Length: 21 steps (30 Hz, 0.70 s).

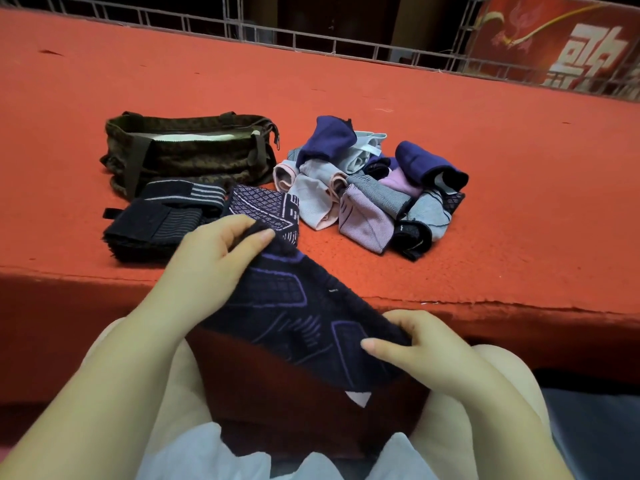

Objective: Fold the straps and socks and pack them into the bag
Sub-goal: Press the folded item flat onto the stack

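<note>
Both hands hold one dark navy sock [298,320] with purple lines, stretched out in front of the camouflage bag [187,154], over the near edge of the red tabletop [485,188]. The left hand [214,251] pinches its upper end between thumb and fingers; the right hand [412,344] grips its lower end. Folded dark straps [149,220] lie just in front of the bag. A heap of loose socks [374,188] sits right of the bag.
</note>
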{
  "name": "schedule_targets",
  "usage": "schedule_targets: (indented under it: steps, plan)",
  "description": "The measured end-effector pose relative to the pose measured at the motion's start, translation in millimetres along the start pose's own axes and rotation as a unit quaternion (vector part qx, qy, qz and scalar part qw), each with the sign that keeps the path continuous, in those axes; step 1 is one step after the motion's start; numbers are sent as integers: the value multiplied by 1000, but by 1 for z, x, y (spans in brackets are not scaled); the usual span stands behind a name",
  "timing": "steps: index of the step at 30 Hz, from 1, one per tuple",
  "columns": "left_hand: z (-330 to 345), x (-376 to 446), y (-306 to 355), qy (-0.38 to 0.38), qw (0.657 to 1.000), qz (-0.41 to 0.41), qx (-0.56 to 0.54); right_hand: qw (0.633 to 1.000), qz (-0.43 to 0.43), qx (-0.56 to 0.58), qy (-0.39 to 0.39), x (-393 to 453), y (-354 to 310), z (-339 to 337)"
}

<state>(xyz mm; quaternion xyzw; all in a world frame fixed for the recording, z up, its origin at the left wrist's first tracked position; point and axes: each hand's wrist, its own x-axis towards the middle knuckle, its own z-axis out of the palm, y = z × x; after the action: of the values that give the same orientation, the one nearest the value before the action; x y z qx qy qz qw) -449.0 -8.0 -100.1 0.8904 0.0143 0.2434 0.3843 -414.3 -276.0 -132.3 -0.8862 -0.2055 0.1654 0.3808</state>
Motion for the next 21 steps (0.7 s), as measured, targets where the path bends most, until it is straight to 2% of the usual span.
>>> schedule_targets:
  steps: [3,5,7,10,12,15,18,19,21]
  plan:
    - [-5,6,-7,38,996,4,75,997,-16,55,51,4,8,-19]
    - [0,11,-7,44,995,-7,85,981,-4,165,104,9,11,-34]
    - [11,18,-5,26,997,-37,66,966,10,194,168,14,6,-51]
    - [34,33,6,6,998,-55,44,961,-7,55,269,31,6,-80]
    - [51,44,17,16,995,-55,77,948,13,-49,314,47,7,-96]
    - [77,54,27,16,987,-37,157,936,72,-132,318,71,14,-101]
    - [104,48,23,17,967,105,233,933,107,-186,289,81,25,-81]
    - [114,41,20,0,962,142,233,926,83,-226,292,79,27,-69]
    - [132,27,14,-75,949,168,256,918,-24,-270,288,75,28,-41]
